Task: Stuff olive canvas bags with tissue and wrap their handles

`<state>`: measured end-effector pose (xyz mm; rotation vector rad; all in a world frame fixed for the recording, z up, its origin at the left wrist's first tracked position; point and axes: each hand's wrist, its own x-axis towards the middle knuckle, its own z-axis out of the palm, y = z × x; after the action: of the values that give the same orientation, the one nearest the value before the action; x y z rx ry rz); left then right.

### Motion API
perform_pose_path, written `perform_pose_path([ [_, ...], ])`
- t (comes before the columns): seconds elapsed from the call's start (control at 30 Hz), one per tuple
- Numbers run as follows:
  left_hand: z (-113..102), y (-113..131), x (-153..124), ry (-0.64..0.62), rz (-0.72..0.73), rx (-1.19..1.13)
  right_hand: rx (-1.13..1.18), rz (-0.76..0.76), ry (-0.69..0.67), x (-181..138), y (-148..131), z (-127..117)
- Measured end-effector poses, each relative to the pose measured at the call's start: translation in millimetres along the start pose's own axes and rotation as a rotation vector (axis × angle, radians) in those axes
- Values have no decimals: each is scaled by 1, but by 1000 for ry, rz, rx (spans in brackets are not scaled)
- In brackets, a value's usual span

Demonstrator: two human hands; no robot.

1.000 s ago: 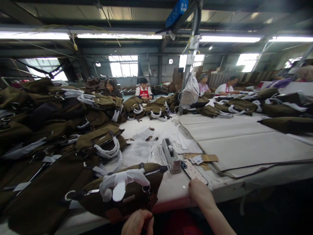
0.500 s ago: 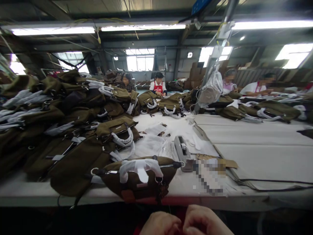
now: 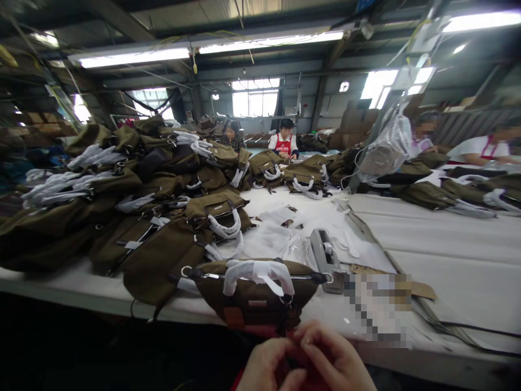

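Note:
My left hand (image 3: 266,366) and my right hand (image 3: 331,358) are together at the bottom of the view, below the table edge, fingers curled and pinched on something small and dark that I cannot make out. Just above them an olive-brown bag (image 3: 256,296) with its handle wrapped in white paper (image 3: 258,271) hangs partly over the edge of the white table (image 3: 448,260). A small dark tag or charm (image 3: 291,317) dangles from the bag close to my fingers.
A big heap of olive bags (image 3: 134,184) with wrapped handles fills the left half of the table. A grey tape dispenser (image 3: 325,258) and clear plastic wrappers (image 3: 285,239) lie behind the near bag. Flat cardboard sheets (image 3: 448,233) are on the right. Several people sit at the far end.
The view has swung left. My right hand left the table edge and joined my left hand in front of me, and both have risen slightly toward the near bag.

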<state>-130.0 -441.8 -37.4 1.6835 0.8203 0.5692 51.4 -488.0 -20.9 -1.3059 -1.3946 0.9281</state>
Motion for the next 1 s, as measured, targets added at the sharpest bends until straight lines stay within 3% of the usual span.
perform_pose_path([
  [0.1,-7,-8,8,315,173,180,-149,96,142,10,2,-12],
  [0.17,-11,-10,14,387,202,256,-233,128,156,16,5,-14],
  [0.33,-5,-6,27,295,68,240,-147,134,34,24,10,-4],
  [0.53,6,0,37,197,-52,-304,-2,137,-11,27,18,-1],
  [0.8,12,-6,35,218,-62,-161,110,157,-9,22,13,1],
  [1.0,10,-2,40,239,-146,-439,-21,130,7,22,4,-11],
])
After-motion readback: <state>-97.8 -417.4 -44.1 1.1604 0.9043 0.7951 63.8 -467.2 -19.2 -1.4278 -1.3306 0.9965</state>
